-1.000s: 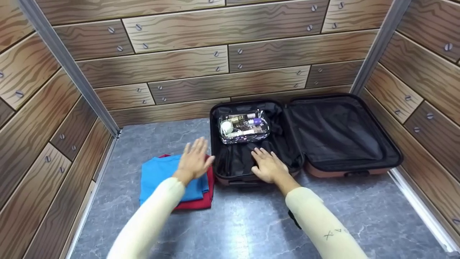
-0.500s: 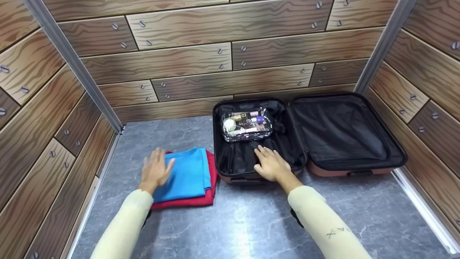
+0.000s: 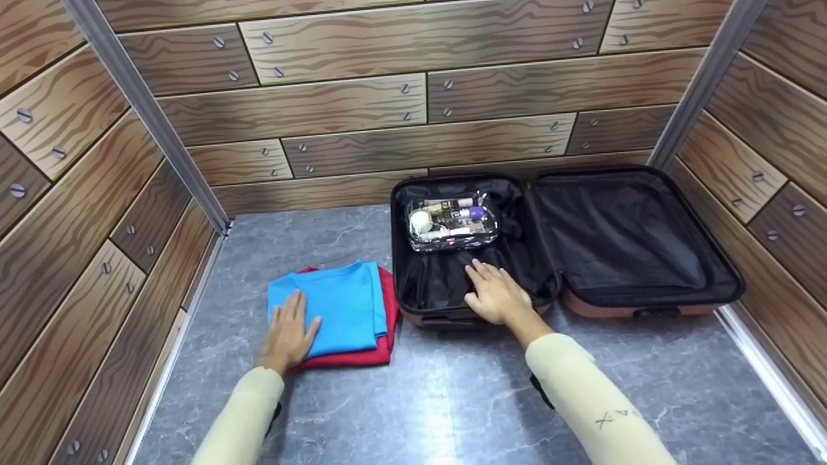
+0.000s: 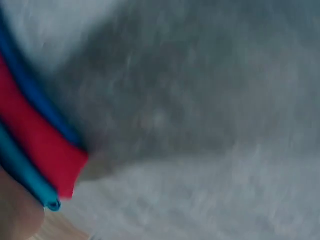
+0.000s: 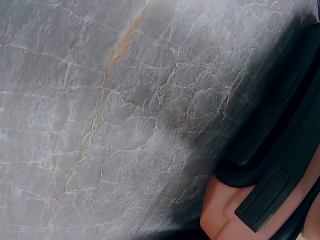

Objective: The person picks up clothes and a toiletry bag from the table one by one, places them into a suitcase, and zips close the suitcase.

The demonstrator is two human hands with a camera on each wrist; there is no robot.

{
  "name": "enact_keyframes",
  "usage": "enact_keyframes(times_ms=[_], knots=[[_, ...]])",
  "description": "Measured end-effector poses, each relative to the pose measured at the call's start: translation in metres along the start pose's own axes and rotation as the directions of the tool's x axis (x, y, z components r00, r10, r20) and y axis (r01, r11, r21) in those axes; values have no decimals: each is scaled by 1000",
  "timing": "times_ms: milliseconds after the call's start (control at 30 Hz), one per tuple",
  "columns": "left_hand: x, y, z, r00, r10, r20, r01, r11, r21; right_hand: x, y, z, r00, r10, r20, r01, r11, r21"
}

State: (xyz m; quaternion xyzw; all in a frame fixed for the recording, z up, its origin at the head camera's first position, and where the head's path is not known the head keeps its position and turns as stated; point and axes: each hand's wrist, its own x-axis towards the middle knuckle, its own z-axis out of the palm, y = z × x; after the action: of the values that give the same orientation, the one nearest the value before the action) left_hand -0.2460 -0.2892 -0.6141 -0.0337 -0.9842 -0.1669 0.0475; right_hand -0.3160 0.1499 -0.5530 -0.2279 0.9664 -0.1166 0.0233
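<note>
In the head view, a folded blue garment [image 3: 342,307] lies over a folded red one [image 3: 389,316] on the floor. My left hand [image 3: 287,332] rests on the left part of the blue garment, fingers straight. The left wrist view shows the stack's edge as blue, red and teal layers [image 4: 37,135]. My right hand [image 3: 496,297] lies with straight fingers over the near edge of an open suitcase [image 3: 420,318], fingertips over its black lining. In that half sits a clear toiletry pouch [image 3: 452,223] holding several small bottles and tubes. The suitcase handle [image 5: 285,115] shows in the right wrist view.
The suitcase lid half [image 3: 620,239] lies opened flat to the right, black-lined. Wood-patterned walls [image 3: 362,103] stand at the back and both sides. The grey marbled floor [image 3: 362,420] runs in front of the garments and suitcase.
My left hand has moved left, away from beside the suitcase, and then down onto the left part of the blue garment. My right hand has stayed at the suitcase edge.
</note>
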Motion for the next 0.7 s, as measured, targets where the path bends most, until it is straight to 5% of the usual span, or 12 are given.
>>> enact_keyframes(times_ms=[300, 533, 700], knots=[[-10, -12, 13, 997, -30, 74, 29, 1000, 11, 1, -17, 9, 986, -34, -164, 27, 999, -44], [-11, -16, 12, 996, -38, 86, 36, 999, 19, 14, -80, 15, 959, -176, -221, 165, 984, -69], [-1, -10, 11, 997, -16, 81, 15, 1000, 8, 21, -127, 19, 911, -324, -254, 306, 946, -108]])
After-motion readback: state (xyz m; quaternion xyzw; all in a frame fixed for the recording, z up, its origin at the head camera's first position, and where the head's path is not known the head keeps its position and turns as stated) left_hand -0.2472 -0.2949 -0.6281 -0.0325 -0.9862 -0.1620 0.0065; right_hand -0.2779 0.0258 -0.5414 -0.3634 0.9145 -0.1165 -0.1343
